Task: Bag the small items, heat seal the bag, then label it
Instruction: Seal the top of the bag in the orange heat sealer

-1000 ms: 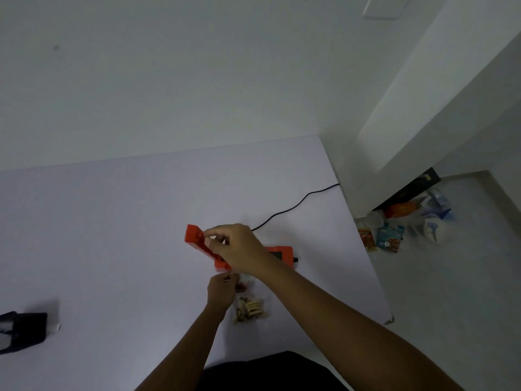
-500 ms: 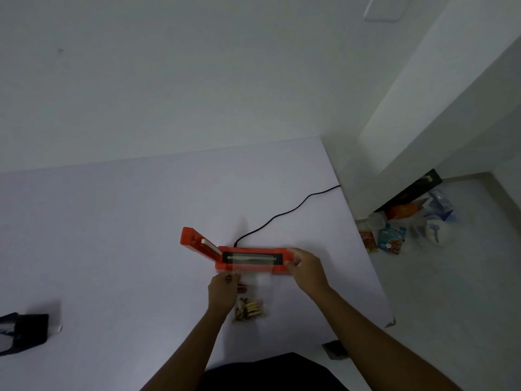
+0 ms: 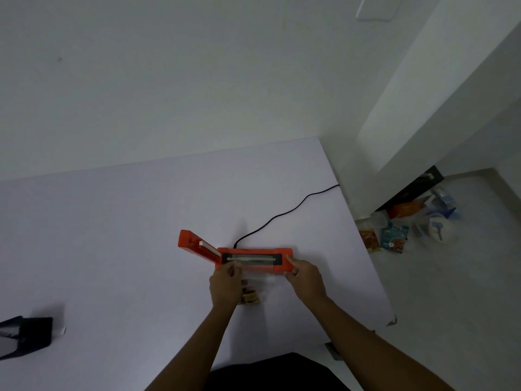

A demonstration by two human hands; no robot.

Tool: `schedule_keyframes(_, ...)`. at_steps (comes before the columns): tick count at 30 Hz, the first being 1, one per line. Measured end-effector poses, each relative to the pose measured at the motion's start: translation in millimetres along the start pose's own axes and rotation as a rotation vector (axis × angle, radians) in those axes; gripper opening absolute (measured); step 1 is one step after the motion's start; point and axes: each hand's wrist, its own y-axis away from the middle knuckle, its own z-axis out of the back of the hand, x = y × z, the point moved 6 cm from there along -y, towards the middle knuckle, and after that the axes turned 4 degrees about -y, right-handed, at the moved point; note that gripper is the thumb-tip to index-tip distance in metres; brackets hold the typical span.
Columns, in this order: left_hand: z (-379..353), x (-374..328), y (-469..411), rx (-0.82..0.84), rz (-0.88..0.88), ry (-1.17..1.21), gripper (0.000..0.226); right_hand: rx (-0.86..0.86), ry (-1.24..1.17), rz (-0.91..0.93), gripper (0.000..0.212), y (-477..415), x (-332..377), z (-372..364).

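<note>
An orange heat sealer (image 3: 253, 259) lies on the white table (image 3: 112, 249) with its lid (image 3: 197, 245) raised to the left, baring the dark sealing strip. A clear bag (image 3: 262, 280) with small tan items (image 3: 249, 299) at its bottom lies just in front of the sealer. My left hand (image 3: 225, 283) pinches the bag's left top corner at the sealer's front edge. My right hand (image 3: 303, 276) pinches the bag's right top corner beside the sealer's right end. The bag's mouth is hard to make out.
A black power cord (image 3: 282, 214) runs from the sealer to the table's right edge. A dark box-like object (image 3: 25, 335) sits at the table's left edge. Packets and containers (image 3: 408, 227) lie on the floor to the right.
My right hand let go of the sealer lid, which stays up, and moved to the bag's right corner. My left hand has moved up toward the sealer with the bag.
</note>
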Motion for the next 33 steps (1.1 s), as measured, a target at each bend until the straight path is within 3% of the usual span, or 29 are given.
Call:
schedule_keyframes(20,-7.4,-30.5,15.8,0.074,-0.162,-0.023,0.014,0.006,-0.049,0.02,0.057,-1.2,-8.7,-4.4)
schedule_keyframes(29,-8.5,-49.2,32.7,0.184,-0.431,-0.066,0.02,0.014,-0.056,0.008,0.059,-1.1,-10.3,-5.3)
schedule_keyframes(33,5.3,-48.8,37.7,0.195,-0.448,0.019,0.017,0.028,-0.109,-0.016,0.059,-0.1,-16.4,-7.8)
